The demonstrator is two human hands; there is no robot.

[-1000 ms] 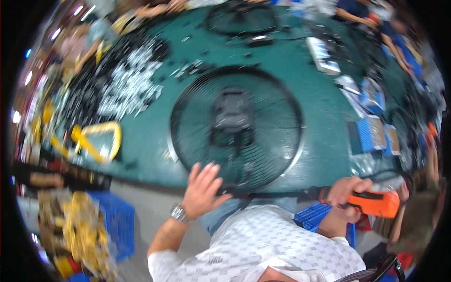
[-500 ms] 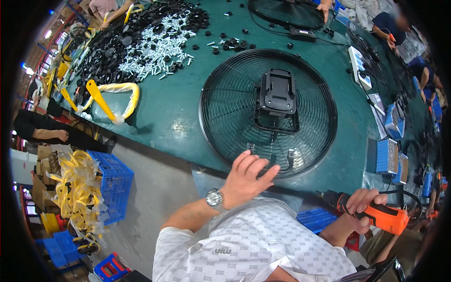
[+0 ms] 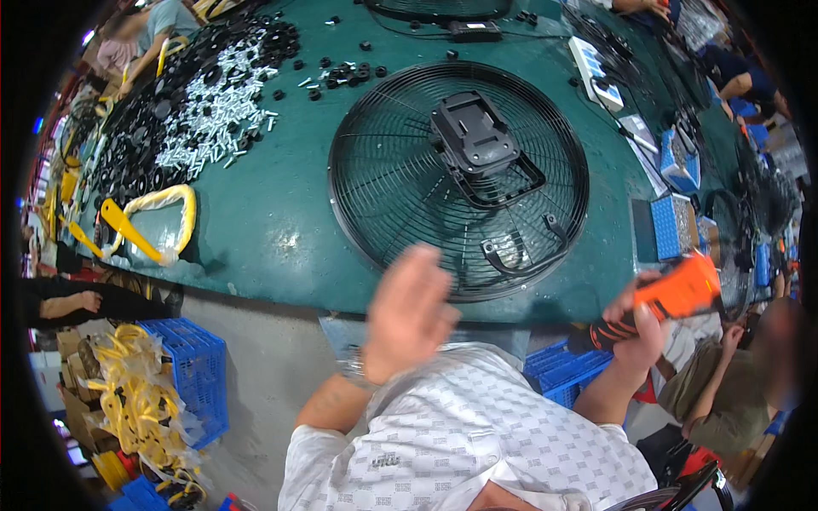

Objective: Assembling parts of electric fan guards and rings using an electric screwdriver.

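A round black fan grille [image 3: 375, 213] lies flat on the green table, with a black box-shaped mount [image 3: 475, 132] and bracket at its middle. Two small black feet [image 3: 491, 247], joined by a curved black strip, sit on its near right part. My left hand [image 3: 411, 311], smeared by motion, is just off the grille's near left rim. Its fingers are stretched out and nothing shows in them. My right hand [image 3: 641, 317] is wrapped round an orange and black power screwdriver [image 3: 679, 287], whose dark end points left, clear of the fan.
Black round parts [image 3: 141, 132] and silver screws [image 3: 209, 128] lie heaped at the far left. A yellow handle [image 3: 189, 217] rests by the left edge. A white power strip [image 3: 596, 75] and blue boxes [image 3: 673, 228] stand right. A blue crate [image 3: 200, 375] sits left below; people work around.
The grille has turned counter-clockwise, and its feet have swung to the right. My left hand has come off its rim. The screwdriver is now tilted with its orange end higher. The view has shifted.
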